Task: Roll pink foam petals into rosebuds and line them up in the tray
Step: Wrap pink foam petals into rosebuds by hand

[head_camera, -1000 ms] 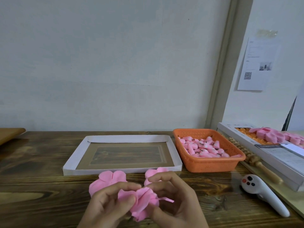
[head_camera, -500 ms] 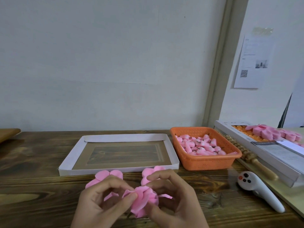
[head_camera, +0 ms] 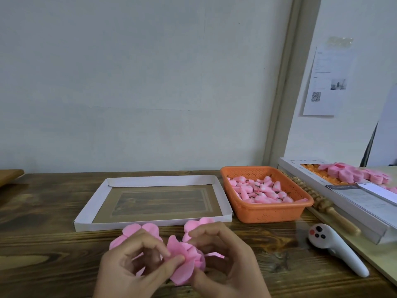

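While both hands work close together at the near edge of the wooden table (head_camera: 43, 244), the half-rolled pink foam bud (head_camera: 184, 259) sits between them, off the tabletop. Left hand (head_camera: 133, 261) pinches the bud's left petal edge between thumb and forefinger, other fingers curled. Right hand (head_camera: 227, 261) grips the bud from the right, thumb against its lower side, fingers arched over the top. Two flat pieces lie on the table just behind the hands: left petal cutout (head_camera: 137, 230) and right petal cutout (head_camera: 197, 224), both partly hidden by fingers. White cardboard tray (head_camera: 150, 183) lies behind those, brown bottom showing. Orange basket (head_camera: 268, 214) just right of the tray holds small pink pieces (head_camera: 260, 192). Further right: wooden roller (head_camera: 322, 203), white handheld device (head_camera: 335, 250), long white box (head_camera: 343, 203) with pink and orange foam. Paper sheet (head_camera: 326, 82) taped on the wall.
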{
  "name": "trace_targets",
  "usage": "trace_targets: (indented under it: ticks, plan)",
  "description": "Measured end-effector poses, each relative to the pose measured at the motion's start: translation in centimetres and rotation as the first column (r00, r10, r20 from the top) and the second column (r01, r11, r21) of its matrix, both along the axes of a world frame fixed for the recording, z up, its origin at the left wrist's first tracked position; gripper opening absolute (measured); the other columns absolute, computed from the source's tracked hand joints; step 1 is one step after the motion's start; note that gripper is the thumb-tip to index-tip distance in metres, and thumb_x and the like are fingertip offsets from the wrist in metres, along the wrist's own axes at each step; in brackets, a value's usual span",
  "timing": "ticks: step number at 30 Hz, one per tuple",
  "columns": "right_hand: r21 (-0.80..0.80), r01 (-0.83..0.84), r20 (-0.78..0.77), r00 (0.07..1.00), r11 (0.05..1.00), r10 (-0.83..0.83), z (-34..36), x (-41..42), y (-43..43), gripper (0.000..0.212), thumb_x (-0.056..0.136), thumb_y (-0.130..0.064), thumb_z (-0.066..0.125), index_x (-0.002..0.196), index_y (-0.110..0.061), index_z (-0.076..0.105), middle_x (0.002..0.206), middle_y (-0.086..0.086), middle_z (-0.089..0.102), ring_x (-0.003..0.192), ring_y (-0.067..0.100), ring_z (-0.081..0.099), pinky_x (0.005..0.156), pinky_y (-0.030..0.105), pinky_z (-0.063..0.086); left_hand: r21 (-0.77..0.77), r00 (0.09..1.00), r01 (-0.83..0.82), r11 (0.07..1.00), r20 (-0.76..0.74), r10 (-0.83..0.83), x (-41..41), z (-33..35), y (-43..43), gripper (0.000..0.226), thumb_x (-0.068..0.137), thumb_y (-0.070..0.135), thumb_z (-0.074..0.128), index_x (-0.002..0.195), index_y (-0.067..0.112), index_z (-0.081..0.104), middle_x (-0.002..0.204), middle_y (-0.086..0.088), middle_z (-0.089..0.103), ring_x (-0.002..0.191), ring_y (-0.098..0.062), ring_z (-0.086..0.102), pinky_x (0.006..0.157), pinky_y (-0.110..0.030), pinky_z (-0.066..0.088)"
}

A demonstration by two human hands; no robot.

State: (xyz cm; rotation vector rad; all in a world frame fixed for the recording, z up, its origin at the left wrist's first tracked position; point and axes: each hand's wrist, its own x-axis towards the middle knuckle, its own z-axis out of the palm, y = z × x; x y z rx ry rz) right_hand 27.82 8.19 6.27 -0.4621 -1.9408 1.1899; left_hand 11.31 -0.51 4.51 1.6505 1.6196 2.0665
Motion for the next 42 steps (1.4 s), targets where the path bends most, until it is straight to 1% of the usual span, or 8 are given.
trace_targets:
  ticks: [3,7,13,18,22,29,33,42]
  plan:
    - [0.012,-0.001,-0.005,1.000,1.000,0.001,0.1,0.1,0.0,0.039,0.069,-0.018,0.079,0.098,-0.042,0.072,0.098,0.000,0.079,0.089,0.015,0.074,0.075,0.022,0.056,0.004,0.998,0.004,1.000,-0.060,-0.004,-0.1,0.1,0.0,0.020,0.056,0.032,0.093,0.069,0.025,0.080,0.066,0.003,0.062,0.049,-0.019,0.056,0.053,-0.019,0.052]
    - [0.011,-0.019,-0.013,1.000,1.000,0.019,0.4,0.3,-0.1,0.038,0.068,-0.021,0.079,0.097,-0.044,0.072,0.098,-0.002,0.079,0.090,0.014,0.074,0.076,0.022,0.055,-0.019,0.999,0.046,0.999,-0.002,-0.046,0.2,0.7,-0.2,0.037,0.060,0.061,0.090,0.077,0.029,0.082,0.075,0.007,0.062,0.050,-0.018,0.058,0.054,-0.018,0.052]
    - [0.009,-0.023,-0.011,1.000,1.000,0.023,0.3,0.3,0.0,0.039,0.068,-0.014,0.076,0.096,-0.042,0.073,0.098,0.001,0.079,0.090,0.016,0.074,0.075,0.024,0.055,0.001,1.000,-0.012,1.000,0.019,0.012,0.8,0.4,-0.3,0.035,0.050,0.021,0.095,0.081,0.027,0.080,0.076,-0.001,0.069,0.053,-0.021,0.063,0.054,-0.021,0.053]
    - [0.004,-0.051,-0.015,0.999,0.999,0.051,0.3,0.3,0.0,0.031,0.065,-0.027,0.068,0.095,-0.034,0.075,0.095,-0.005,0.078,0.091,0.013,0.072,0.073,0.020,0.052,-0.017,0.994,0.010,1.000,0.113,-0.008,1.3,-0.1,-0.3,0.041,0.045,0.014,0.099,0.081,0.016,0.081,0.081,-0.011,0.074,0.056,-0.027,0.068,0.057,-0.020,0.056]
    - [0.032,-0.054,0.001,0.999,0.998,0.054,0.1,0.2,0.2,0.037,0.064,-0.025,0.067,0.098,-0.039,0.073,0.095,-0.006,0.078,0.092,0.012,0.072,0.075,0.021,0.051,-0.006,0.987,-0.035,0.999,0.154,0.035,1.5,-0.4,-0.5,0.019,0.059,0.010,0.079,0.075,0.021,0.081,0.085,-0.005,0.079,0.068,-0.018,0.075,0.061,-0.021,0.059]
    - [0.077,-0.056,0.037,0.998,0.995,0.054,-0.1,0.3,0.4,0.037,0.069,-0.020,0.069,0.102,-0.036,0.071,0.097,-0.006,0.078,0.098,0.017,0.073,0.077,0.022,0.053,-0.079,0.941,-0.004,0.997,0.337,0.031,1.5,-0.6,-0.4,0.017,0.054,0.015,0.078,0.069,0.018,0.083,0.086,-0.005,0.080,0.080,-0.012,0.076,0.068,-0.017,0.059]
    - [0.086,-0.052,0.061,0.997,0.995,0.046,-0.1,0.3,0.5,0.036,0.071,-0.016,0.069,0.105,-0.027,0.070,0.096,-0.008,0.078,0.098,0.016,0.074,0.076,0.024,0.054,-0.093,0.930,0.060,0.994,0.368,-0.021,2.0,0.2,-0.3,0.018,0.054,0.011,0.077,0.071,0.016,0.082,0.077,-0.015,0.077,0.066,-0.009,0.071,0.062,-0.015,0.057]
    - [0.135,-0.031,0.102,0.995,0.990,0.017,0.3,0.1,0.2,0.041,0.072,-0.021,0.070,0.106,-0.042,0.066,0.095,-0.015,0.077,0.101,0.012,0.073,0.081,0.029,0.059,0.016,0.923,0.083,0.996,0.375,-0.083,2.2,0.0,0.2,0.015,0.058,0.006,0.082,0.063,0.011,0.068,0.070,-0.019,0.071,0.062,-0.017,0.067,0.061,-0.017,0.055]
